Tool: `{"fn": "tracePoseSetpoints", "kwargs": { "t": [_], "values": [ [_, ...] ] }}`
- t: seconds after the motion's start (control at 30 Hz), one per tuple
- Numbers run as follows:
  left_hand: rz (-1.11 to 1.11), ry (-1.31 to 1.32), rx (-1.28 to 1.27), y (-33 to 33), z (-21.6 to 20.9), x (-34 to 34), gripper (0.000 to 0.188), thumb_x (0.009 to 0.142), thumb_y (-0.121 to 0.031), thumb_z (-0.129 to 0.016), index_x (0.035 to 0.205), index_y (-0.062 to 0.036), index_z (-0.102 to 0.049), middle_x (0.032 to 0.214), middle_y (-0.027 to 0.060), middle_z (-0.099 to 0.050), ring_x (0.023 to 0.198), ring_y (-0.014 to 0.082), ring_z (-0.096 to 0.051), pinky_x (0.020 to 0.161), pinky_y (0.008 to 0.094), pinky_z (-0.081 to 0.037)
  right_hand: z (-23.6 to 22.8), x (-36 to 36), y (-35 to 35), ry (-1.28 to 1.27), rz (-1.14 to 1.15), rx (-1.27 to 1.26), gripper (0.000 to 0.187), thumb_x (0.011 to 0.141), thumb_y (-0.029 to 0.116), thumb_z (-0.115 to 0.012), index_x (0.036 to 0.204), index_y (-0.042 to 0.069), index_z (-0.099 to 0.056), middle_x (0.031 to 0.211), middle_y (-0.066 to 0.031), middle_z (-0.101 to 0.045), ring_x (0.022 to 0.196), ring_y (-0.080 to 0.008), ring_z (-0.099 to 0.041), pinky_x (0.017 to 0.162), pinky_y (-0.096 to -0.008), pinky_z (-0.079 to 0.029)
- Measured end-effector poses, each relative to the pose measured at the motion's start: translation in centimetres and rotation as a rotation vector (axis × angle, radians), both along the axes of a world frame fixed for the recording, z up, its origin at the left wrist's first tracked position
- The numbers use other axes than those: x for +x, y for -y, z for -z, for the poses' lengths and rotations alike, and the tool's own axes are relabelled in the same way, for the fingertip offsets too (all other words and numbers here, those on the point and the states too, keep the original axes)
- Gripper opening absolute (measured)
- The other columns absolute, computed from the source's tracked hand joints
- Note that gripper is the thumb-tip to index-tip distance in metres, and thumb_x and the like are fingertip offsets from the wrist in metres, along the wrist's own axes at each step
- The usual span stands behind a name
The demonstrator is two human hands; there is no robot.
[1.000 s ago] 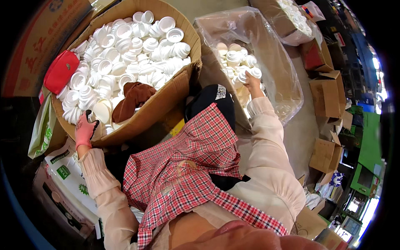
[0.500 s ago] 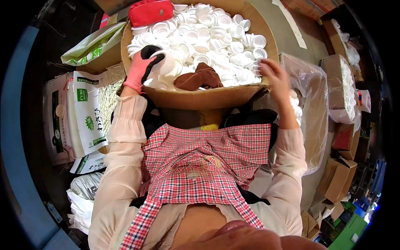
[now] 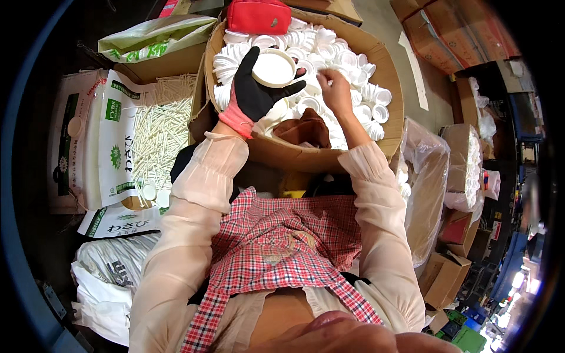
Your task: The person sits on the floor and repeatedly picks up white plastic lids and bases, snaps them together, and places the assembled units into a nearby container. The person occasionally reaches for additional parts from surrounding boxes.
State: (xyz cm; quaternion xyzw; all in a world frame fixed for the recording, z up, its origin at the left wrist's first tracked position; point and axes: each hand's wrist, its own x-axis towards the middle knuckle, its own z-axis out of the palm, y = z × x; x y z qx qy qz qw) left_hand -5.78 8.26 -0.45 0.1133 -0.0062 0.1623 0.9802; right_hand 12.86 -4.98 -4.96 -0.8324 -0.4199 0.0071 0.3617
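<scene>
My left hand [image 3: 253, 97], in a black-and-coral work glove, is turned palm up above a big cardboard box [image 3: 385, 76]. A round white plastic lid [image 3: 274, 68] lies on that palm, with the gloved fingers spread around it. My bare right hand [image 3: 335, 89] is just to the right of the glove's fingertips, over the box. Its fingers are curled together; whatever they hold, if anything, is hidden. Heaps of small white plastic lids [image 3: 376, 112] fill the box. A brown cloth [image 3: 305, 130] lies on them at the near side, and a red pouch [image 3: 259, 16] at the far left.
Left of the box, an open printed sack [image 3: 120, 126] stands beside many thin white sticks [image 3: 162, 138]. A green-and-white bag [image 3: 153, 41] lies behind them. On the right are a plastic-lined carton [image 3: 424, 182], another carton of white parts [image 3: 459, 153] and stacked brown boxes [image 3: 453, 35].
My left hand has turned palm up, its fingers spreading under the lid. My right hand has come inward from the box's right rim towards the left hand. The whole view has shifted.
</scene>
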Motion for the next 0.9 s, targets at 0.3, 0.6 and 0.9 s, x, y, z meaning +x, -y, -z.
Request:
{"fn": "tracePoseSetpoints", "kwargs": {
  "t": [0.3,0.6,0.9],
  "values": [
    [0.085,0.132,0.085,-0.9,-0.6,-0.4,0.077,0.091,-0.065,-0.027,0.137,-0.0031,-0.037,0.131,0.0274,-0.047,0.115,0.0437,-0.052,0.071,0.0419,-0.057,10.0,3.7,1.6,0.092,0.129,-0.464,0.022,0.073,0.024,-0.067,0.078,0.002,-0.066,0.079,-0.0182,-0.066,0.073,-0.0353,-0.064,0.068,-0.0432,-0.05],
    [-0.076,-0.077,0.651,1.4,-0.7,0.0,0.058,0.099,-0.038,-0.031,0.138,0.0043,-0.032,0.134,0.0237,-0.046,0.12,0.0363,-0.051,0.097,0.0426,-0.045,-7.5,-3.8,4.2,-1.239,-0.519,0.61,0.019,0.083,0.0,-0.062,0.084,0.009,-0.045,0.127,-0.0142,-0.05,0.109,-0.0249,-0.056,0.079,-0.038,-0.056],
    [-0.022,0.108,-0.061,2.4,-2.3,0.5,0.066,0.094,-0.046,-0.035,0.143,-0.004,-0.027,0.146,0.0279,-0.025,0.137,0.0467,-0.02,0.111,0.063,-0.015,-8.2,-3.4,8.2,-1.334,-0.551,0.857,0.068,0.08,0.021,-0.072,0.138,0.018,-0.037,0.138,-0.011,-0.042,0.127,-0.0334,-0.044,0.098,-0.0602,-0.042]
  ]
}}
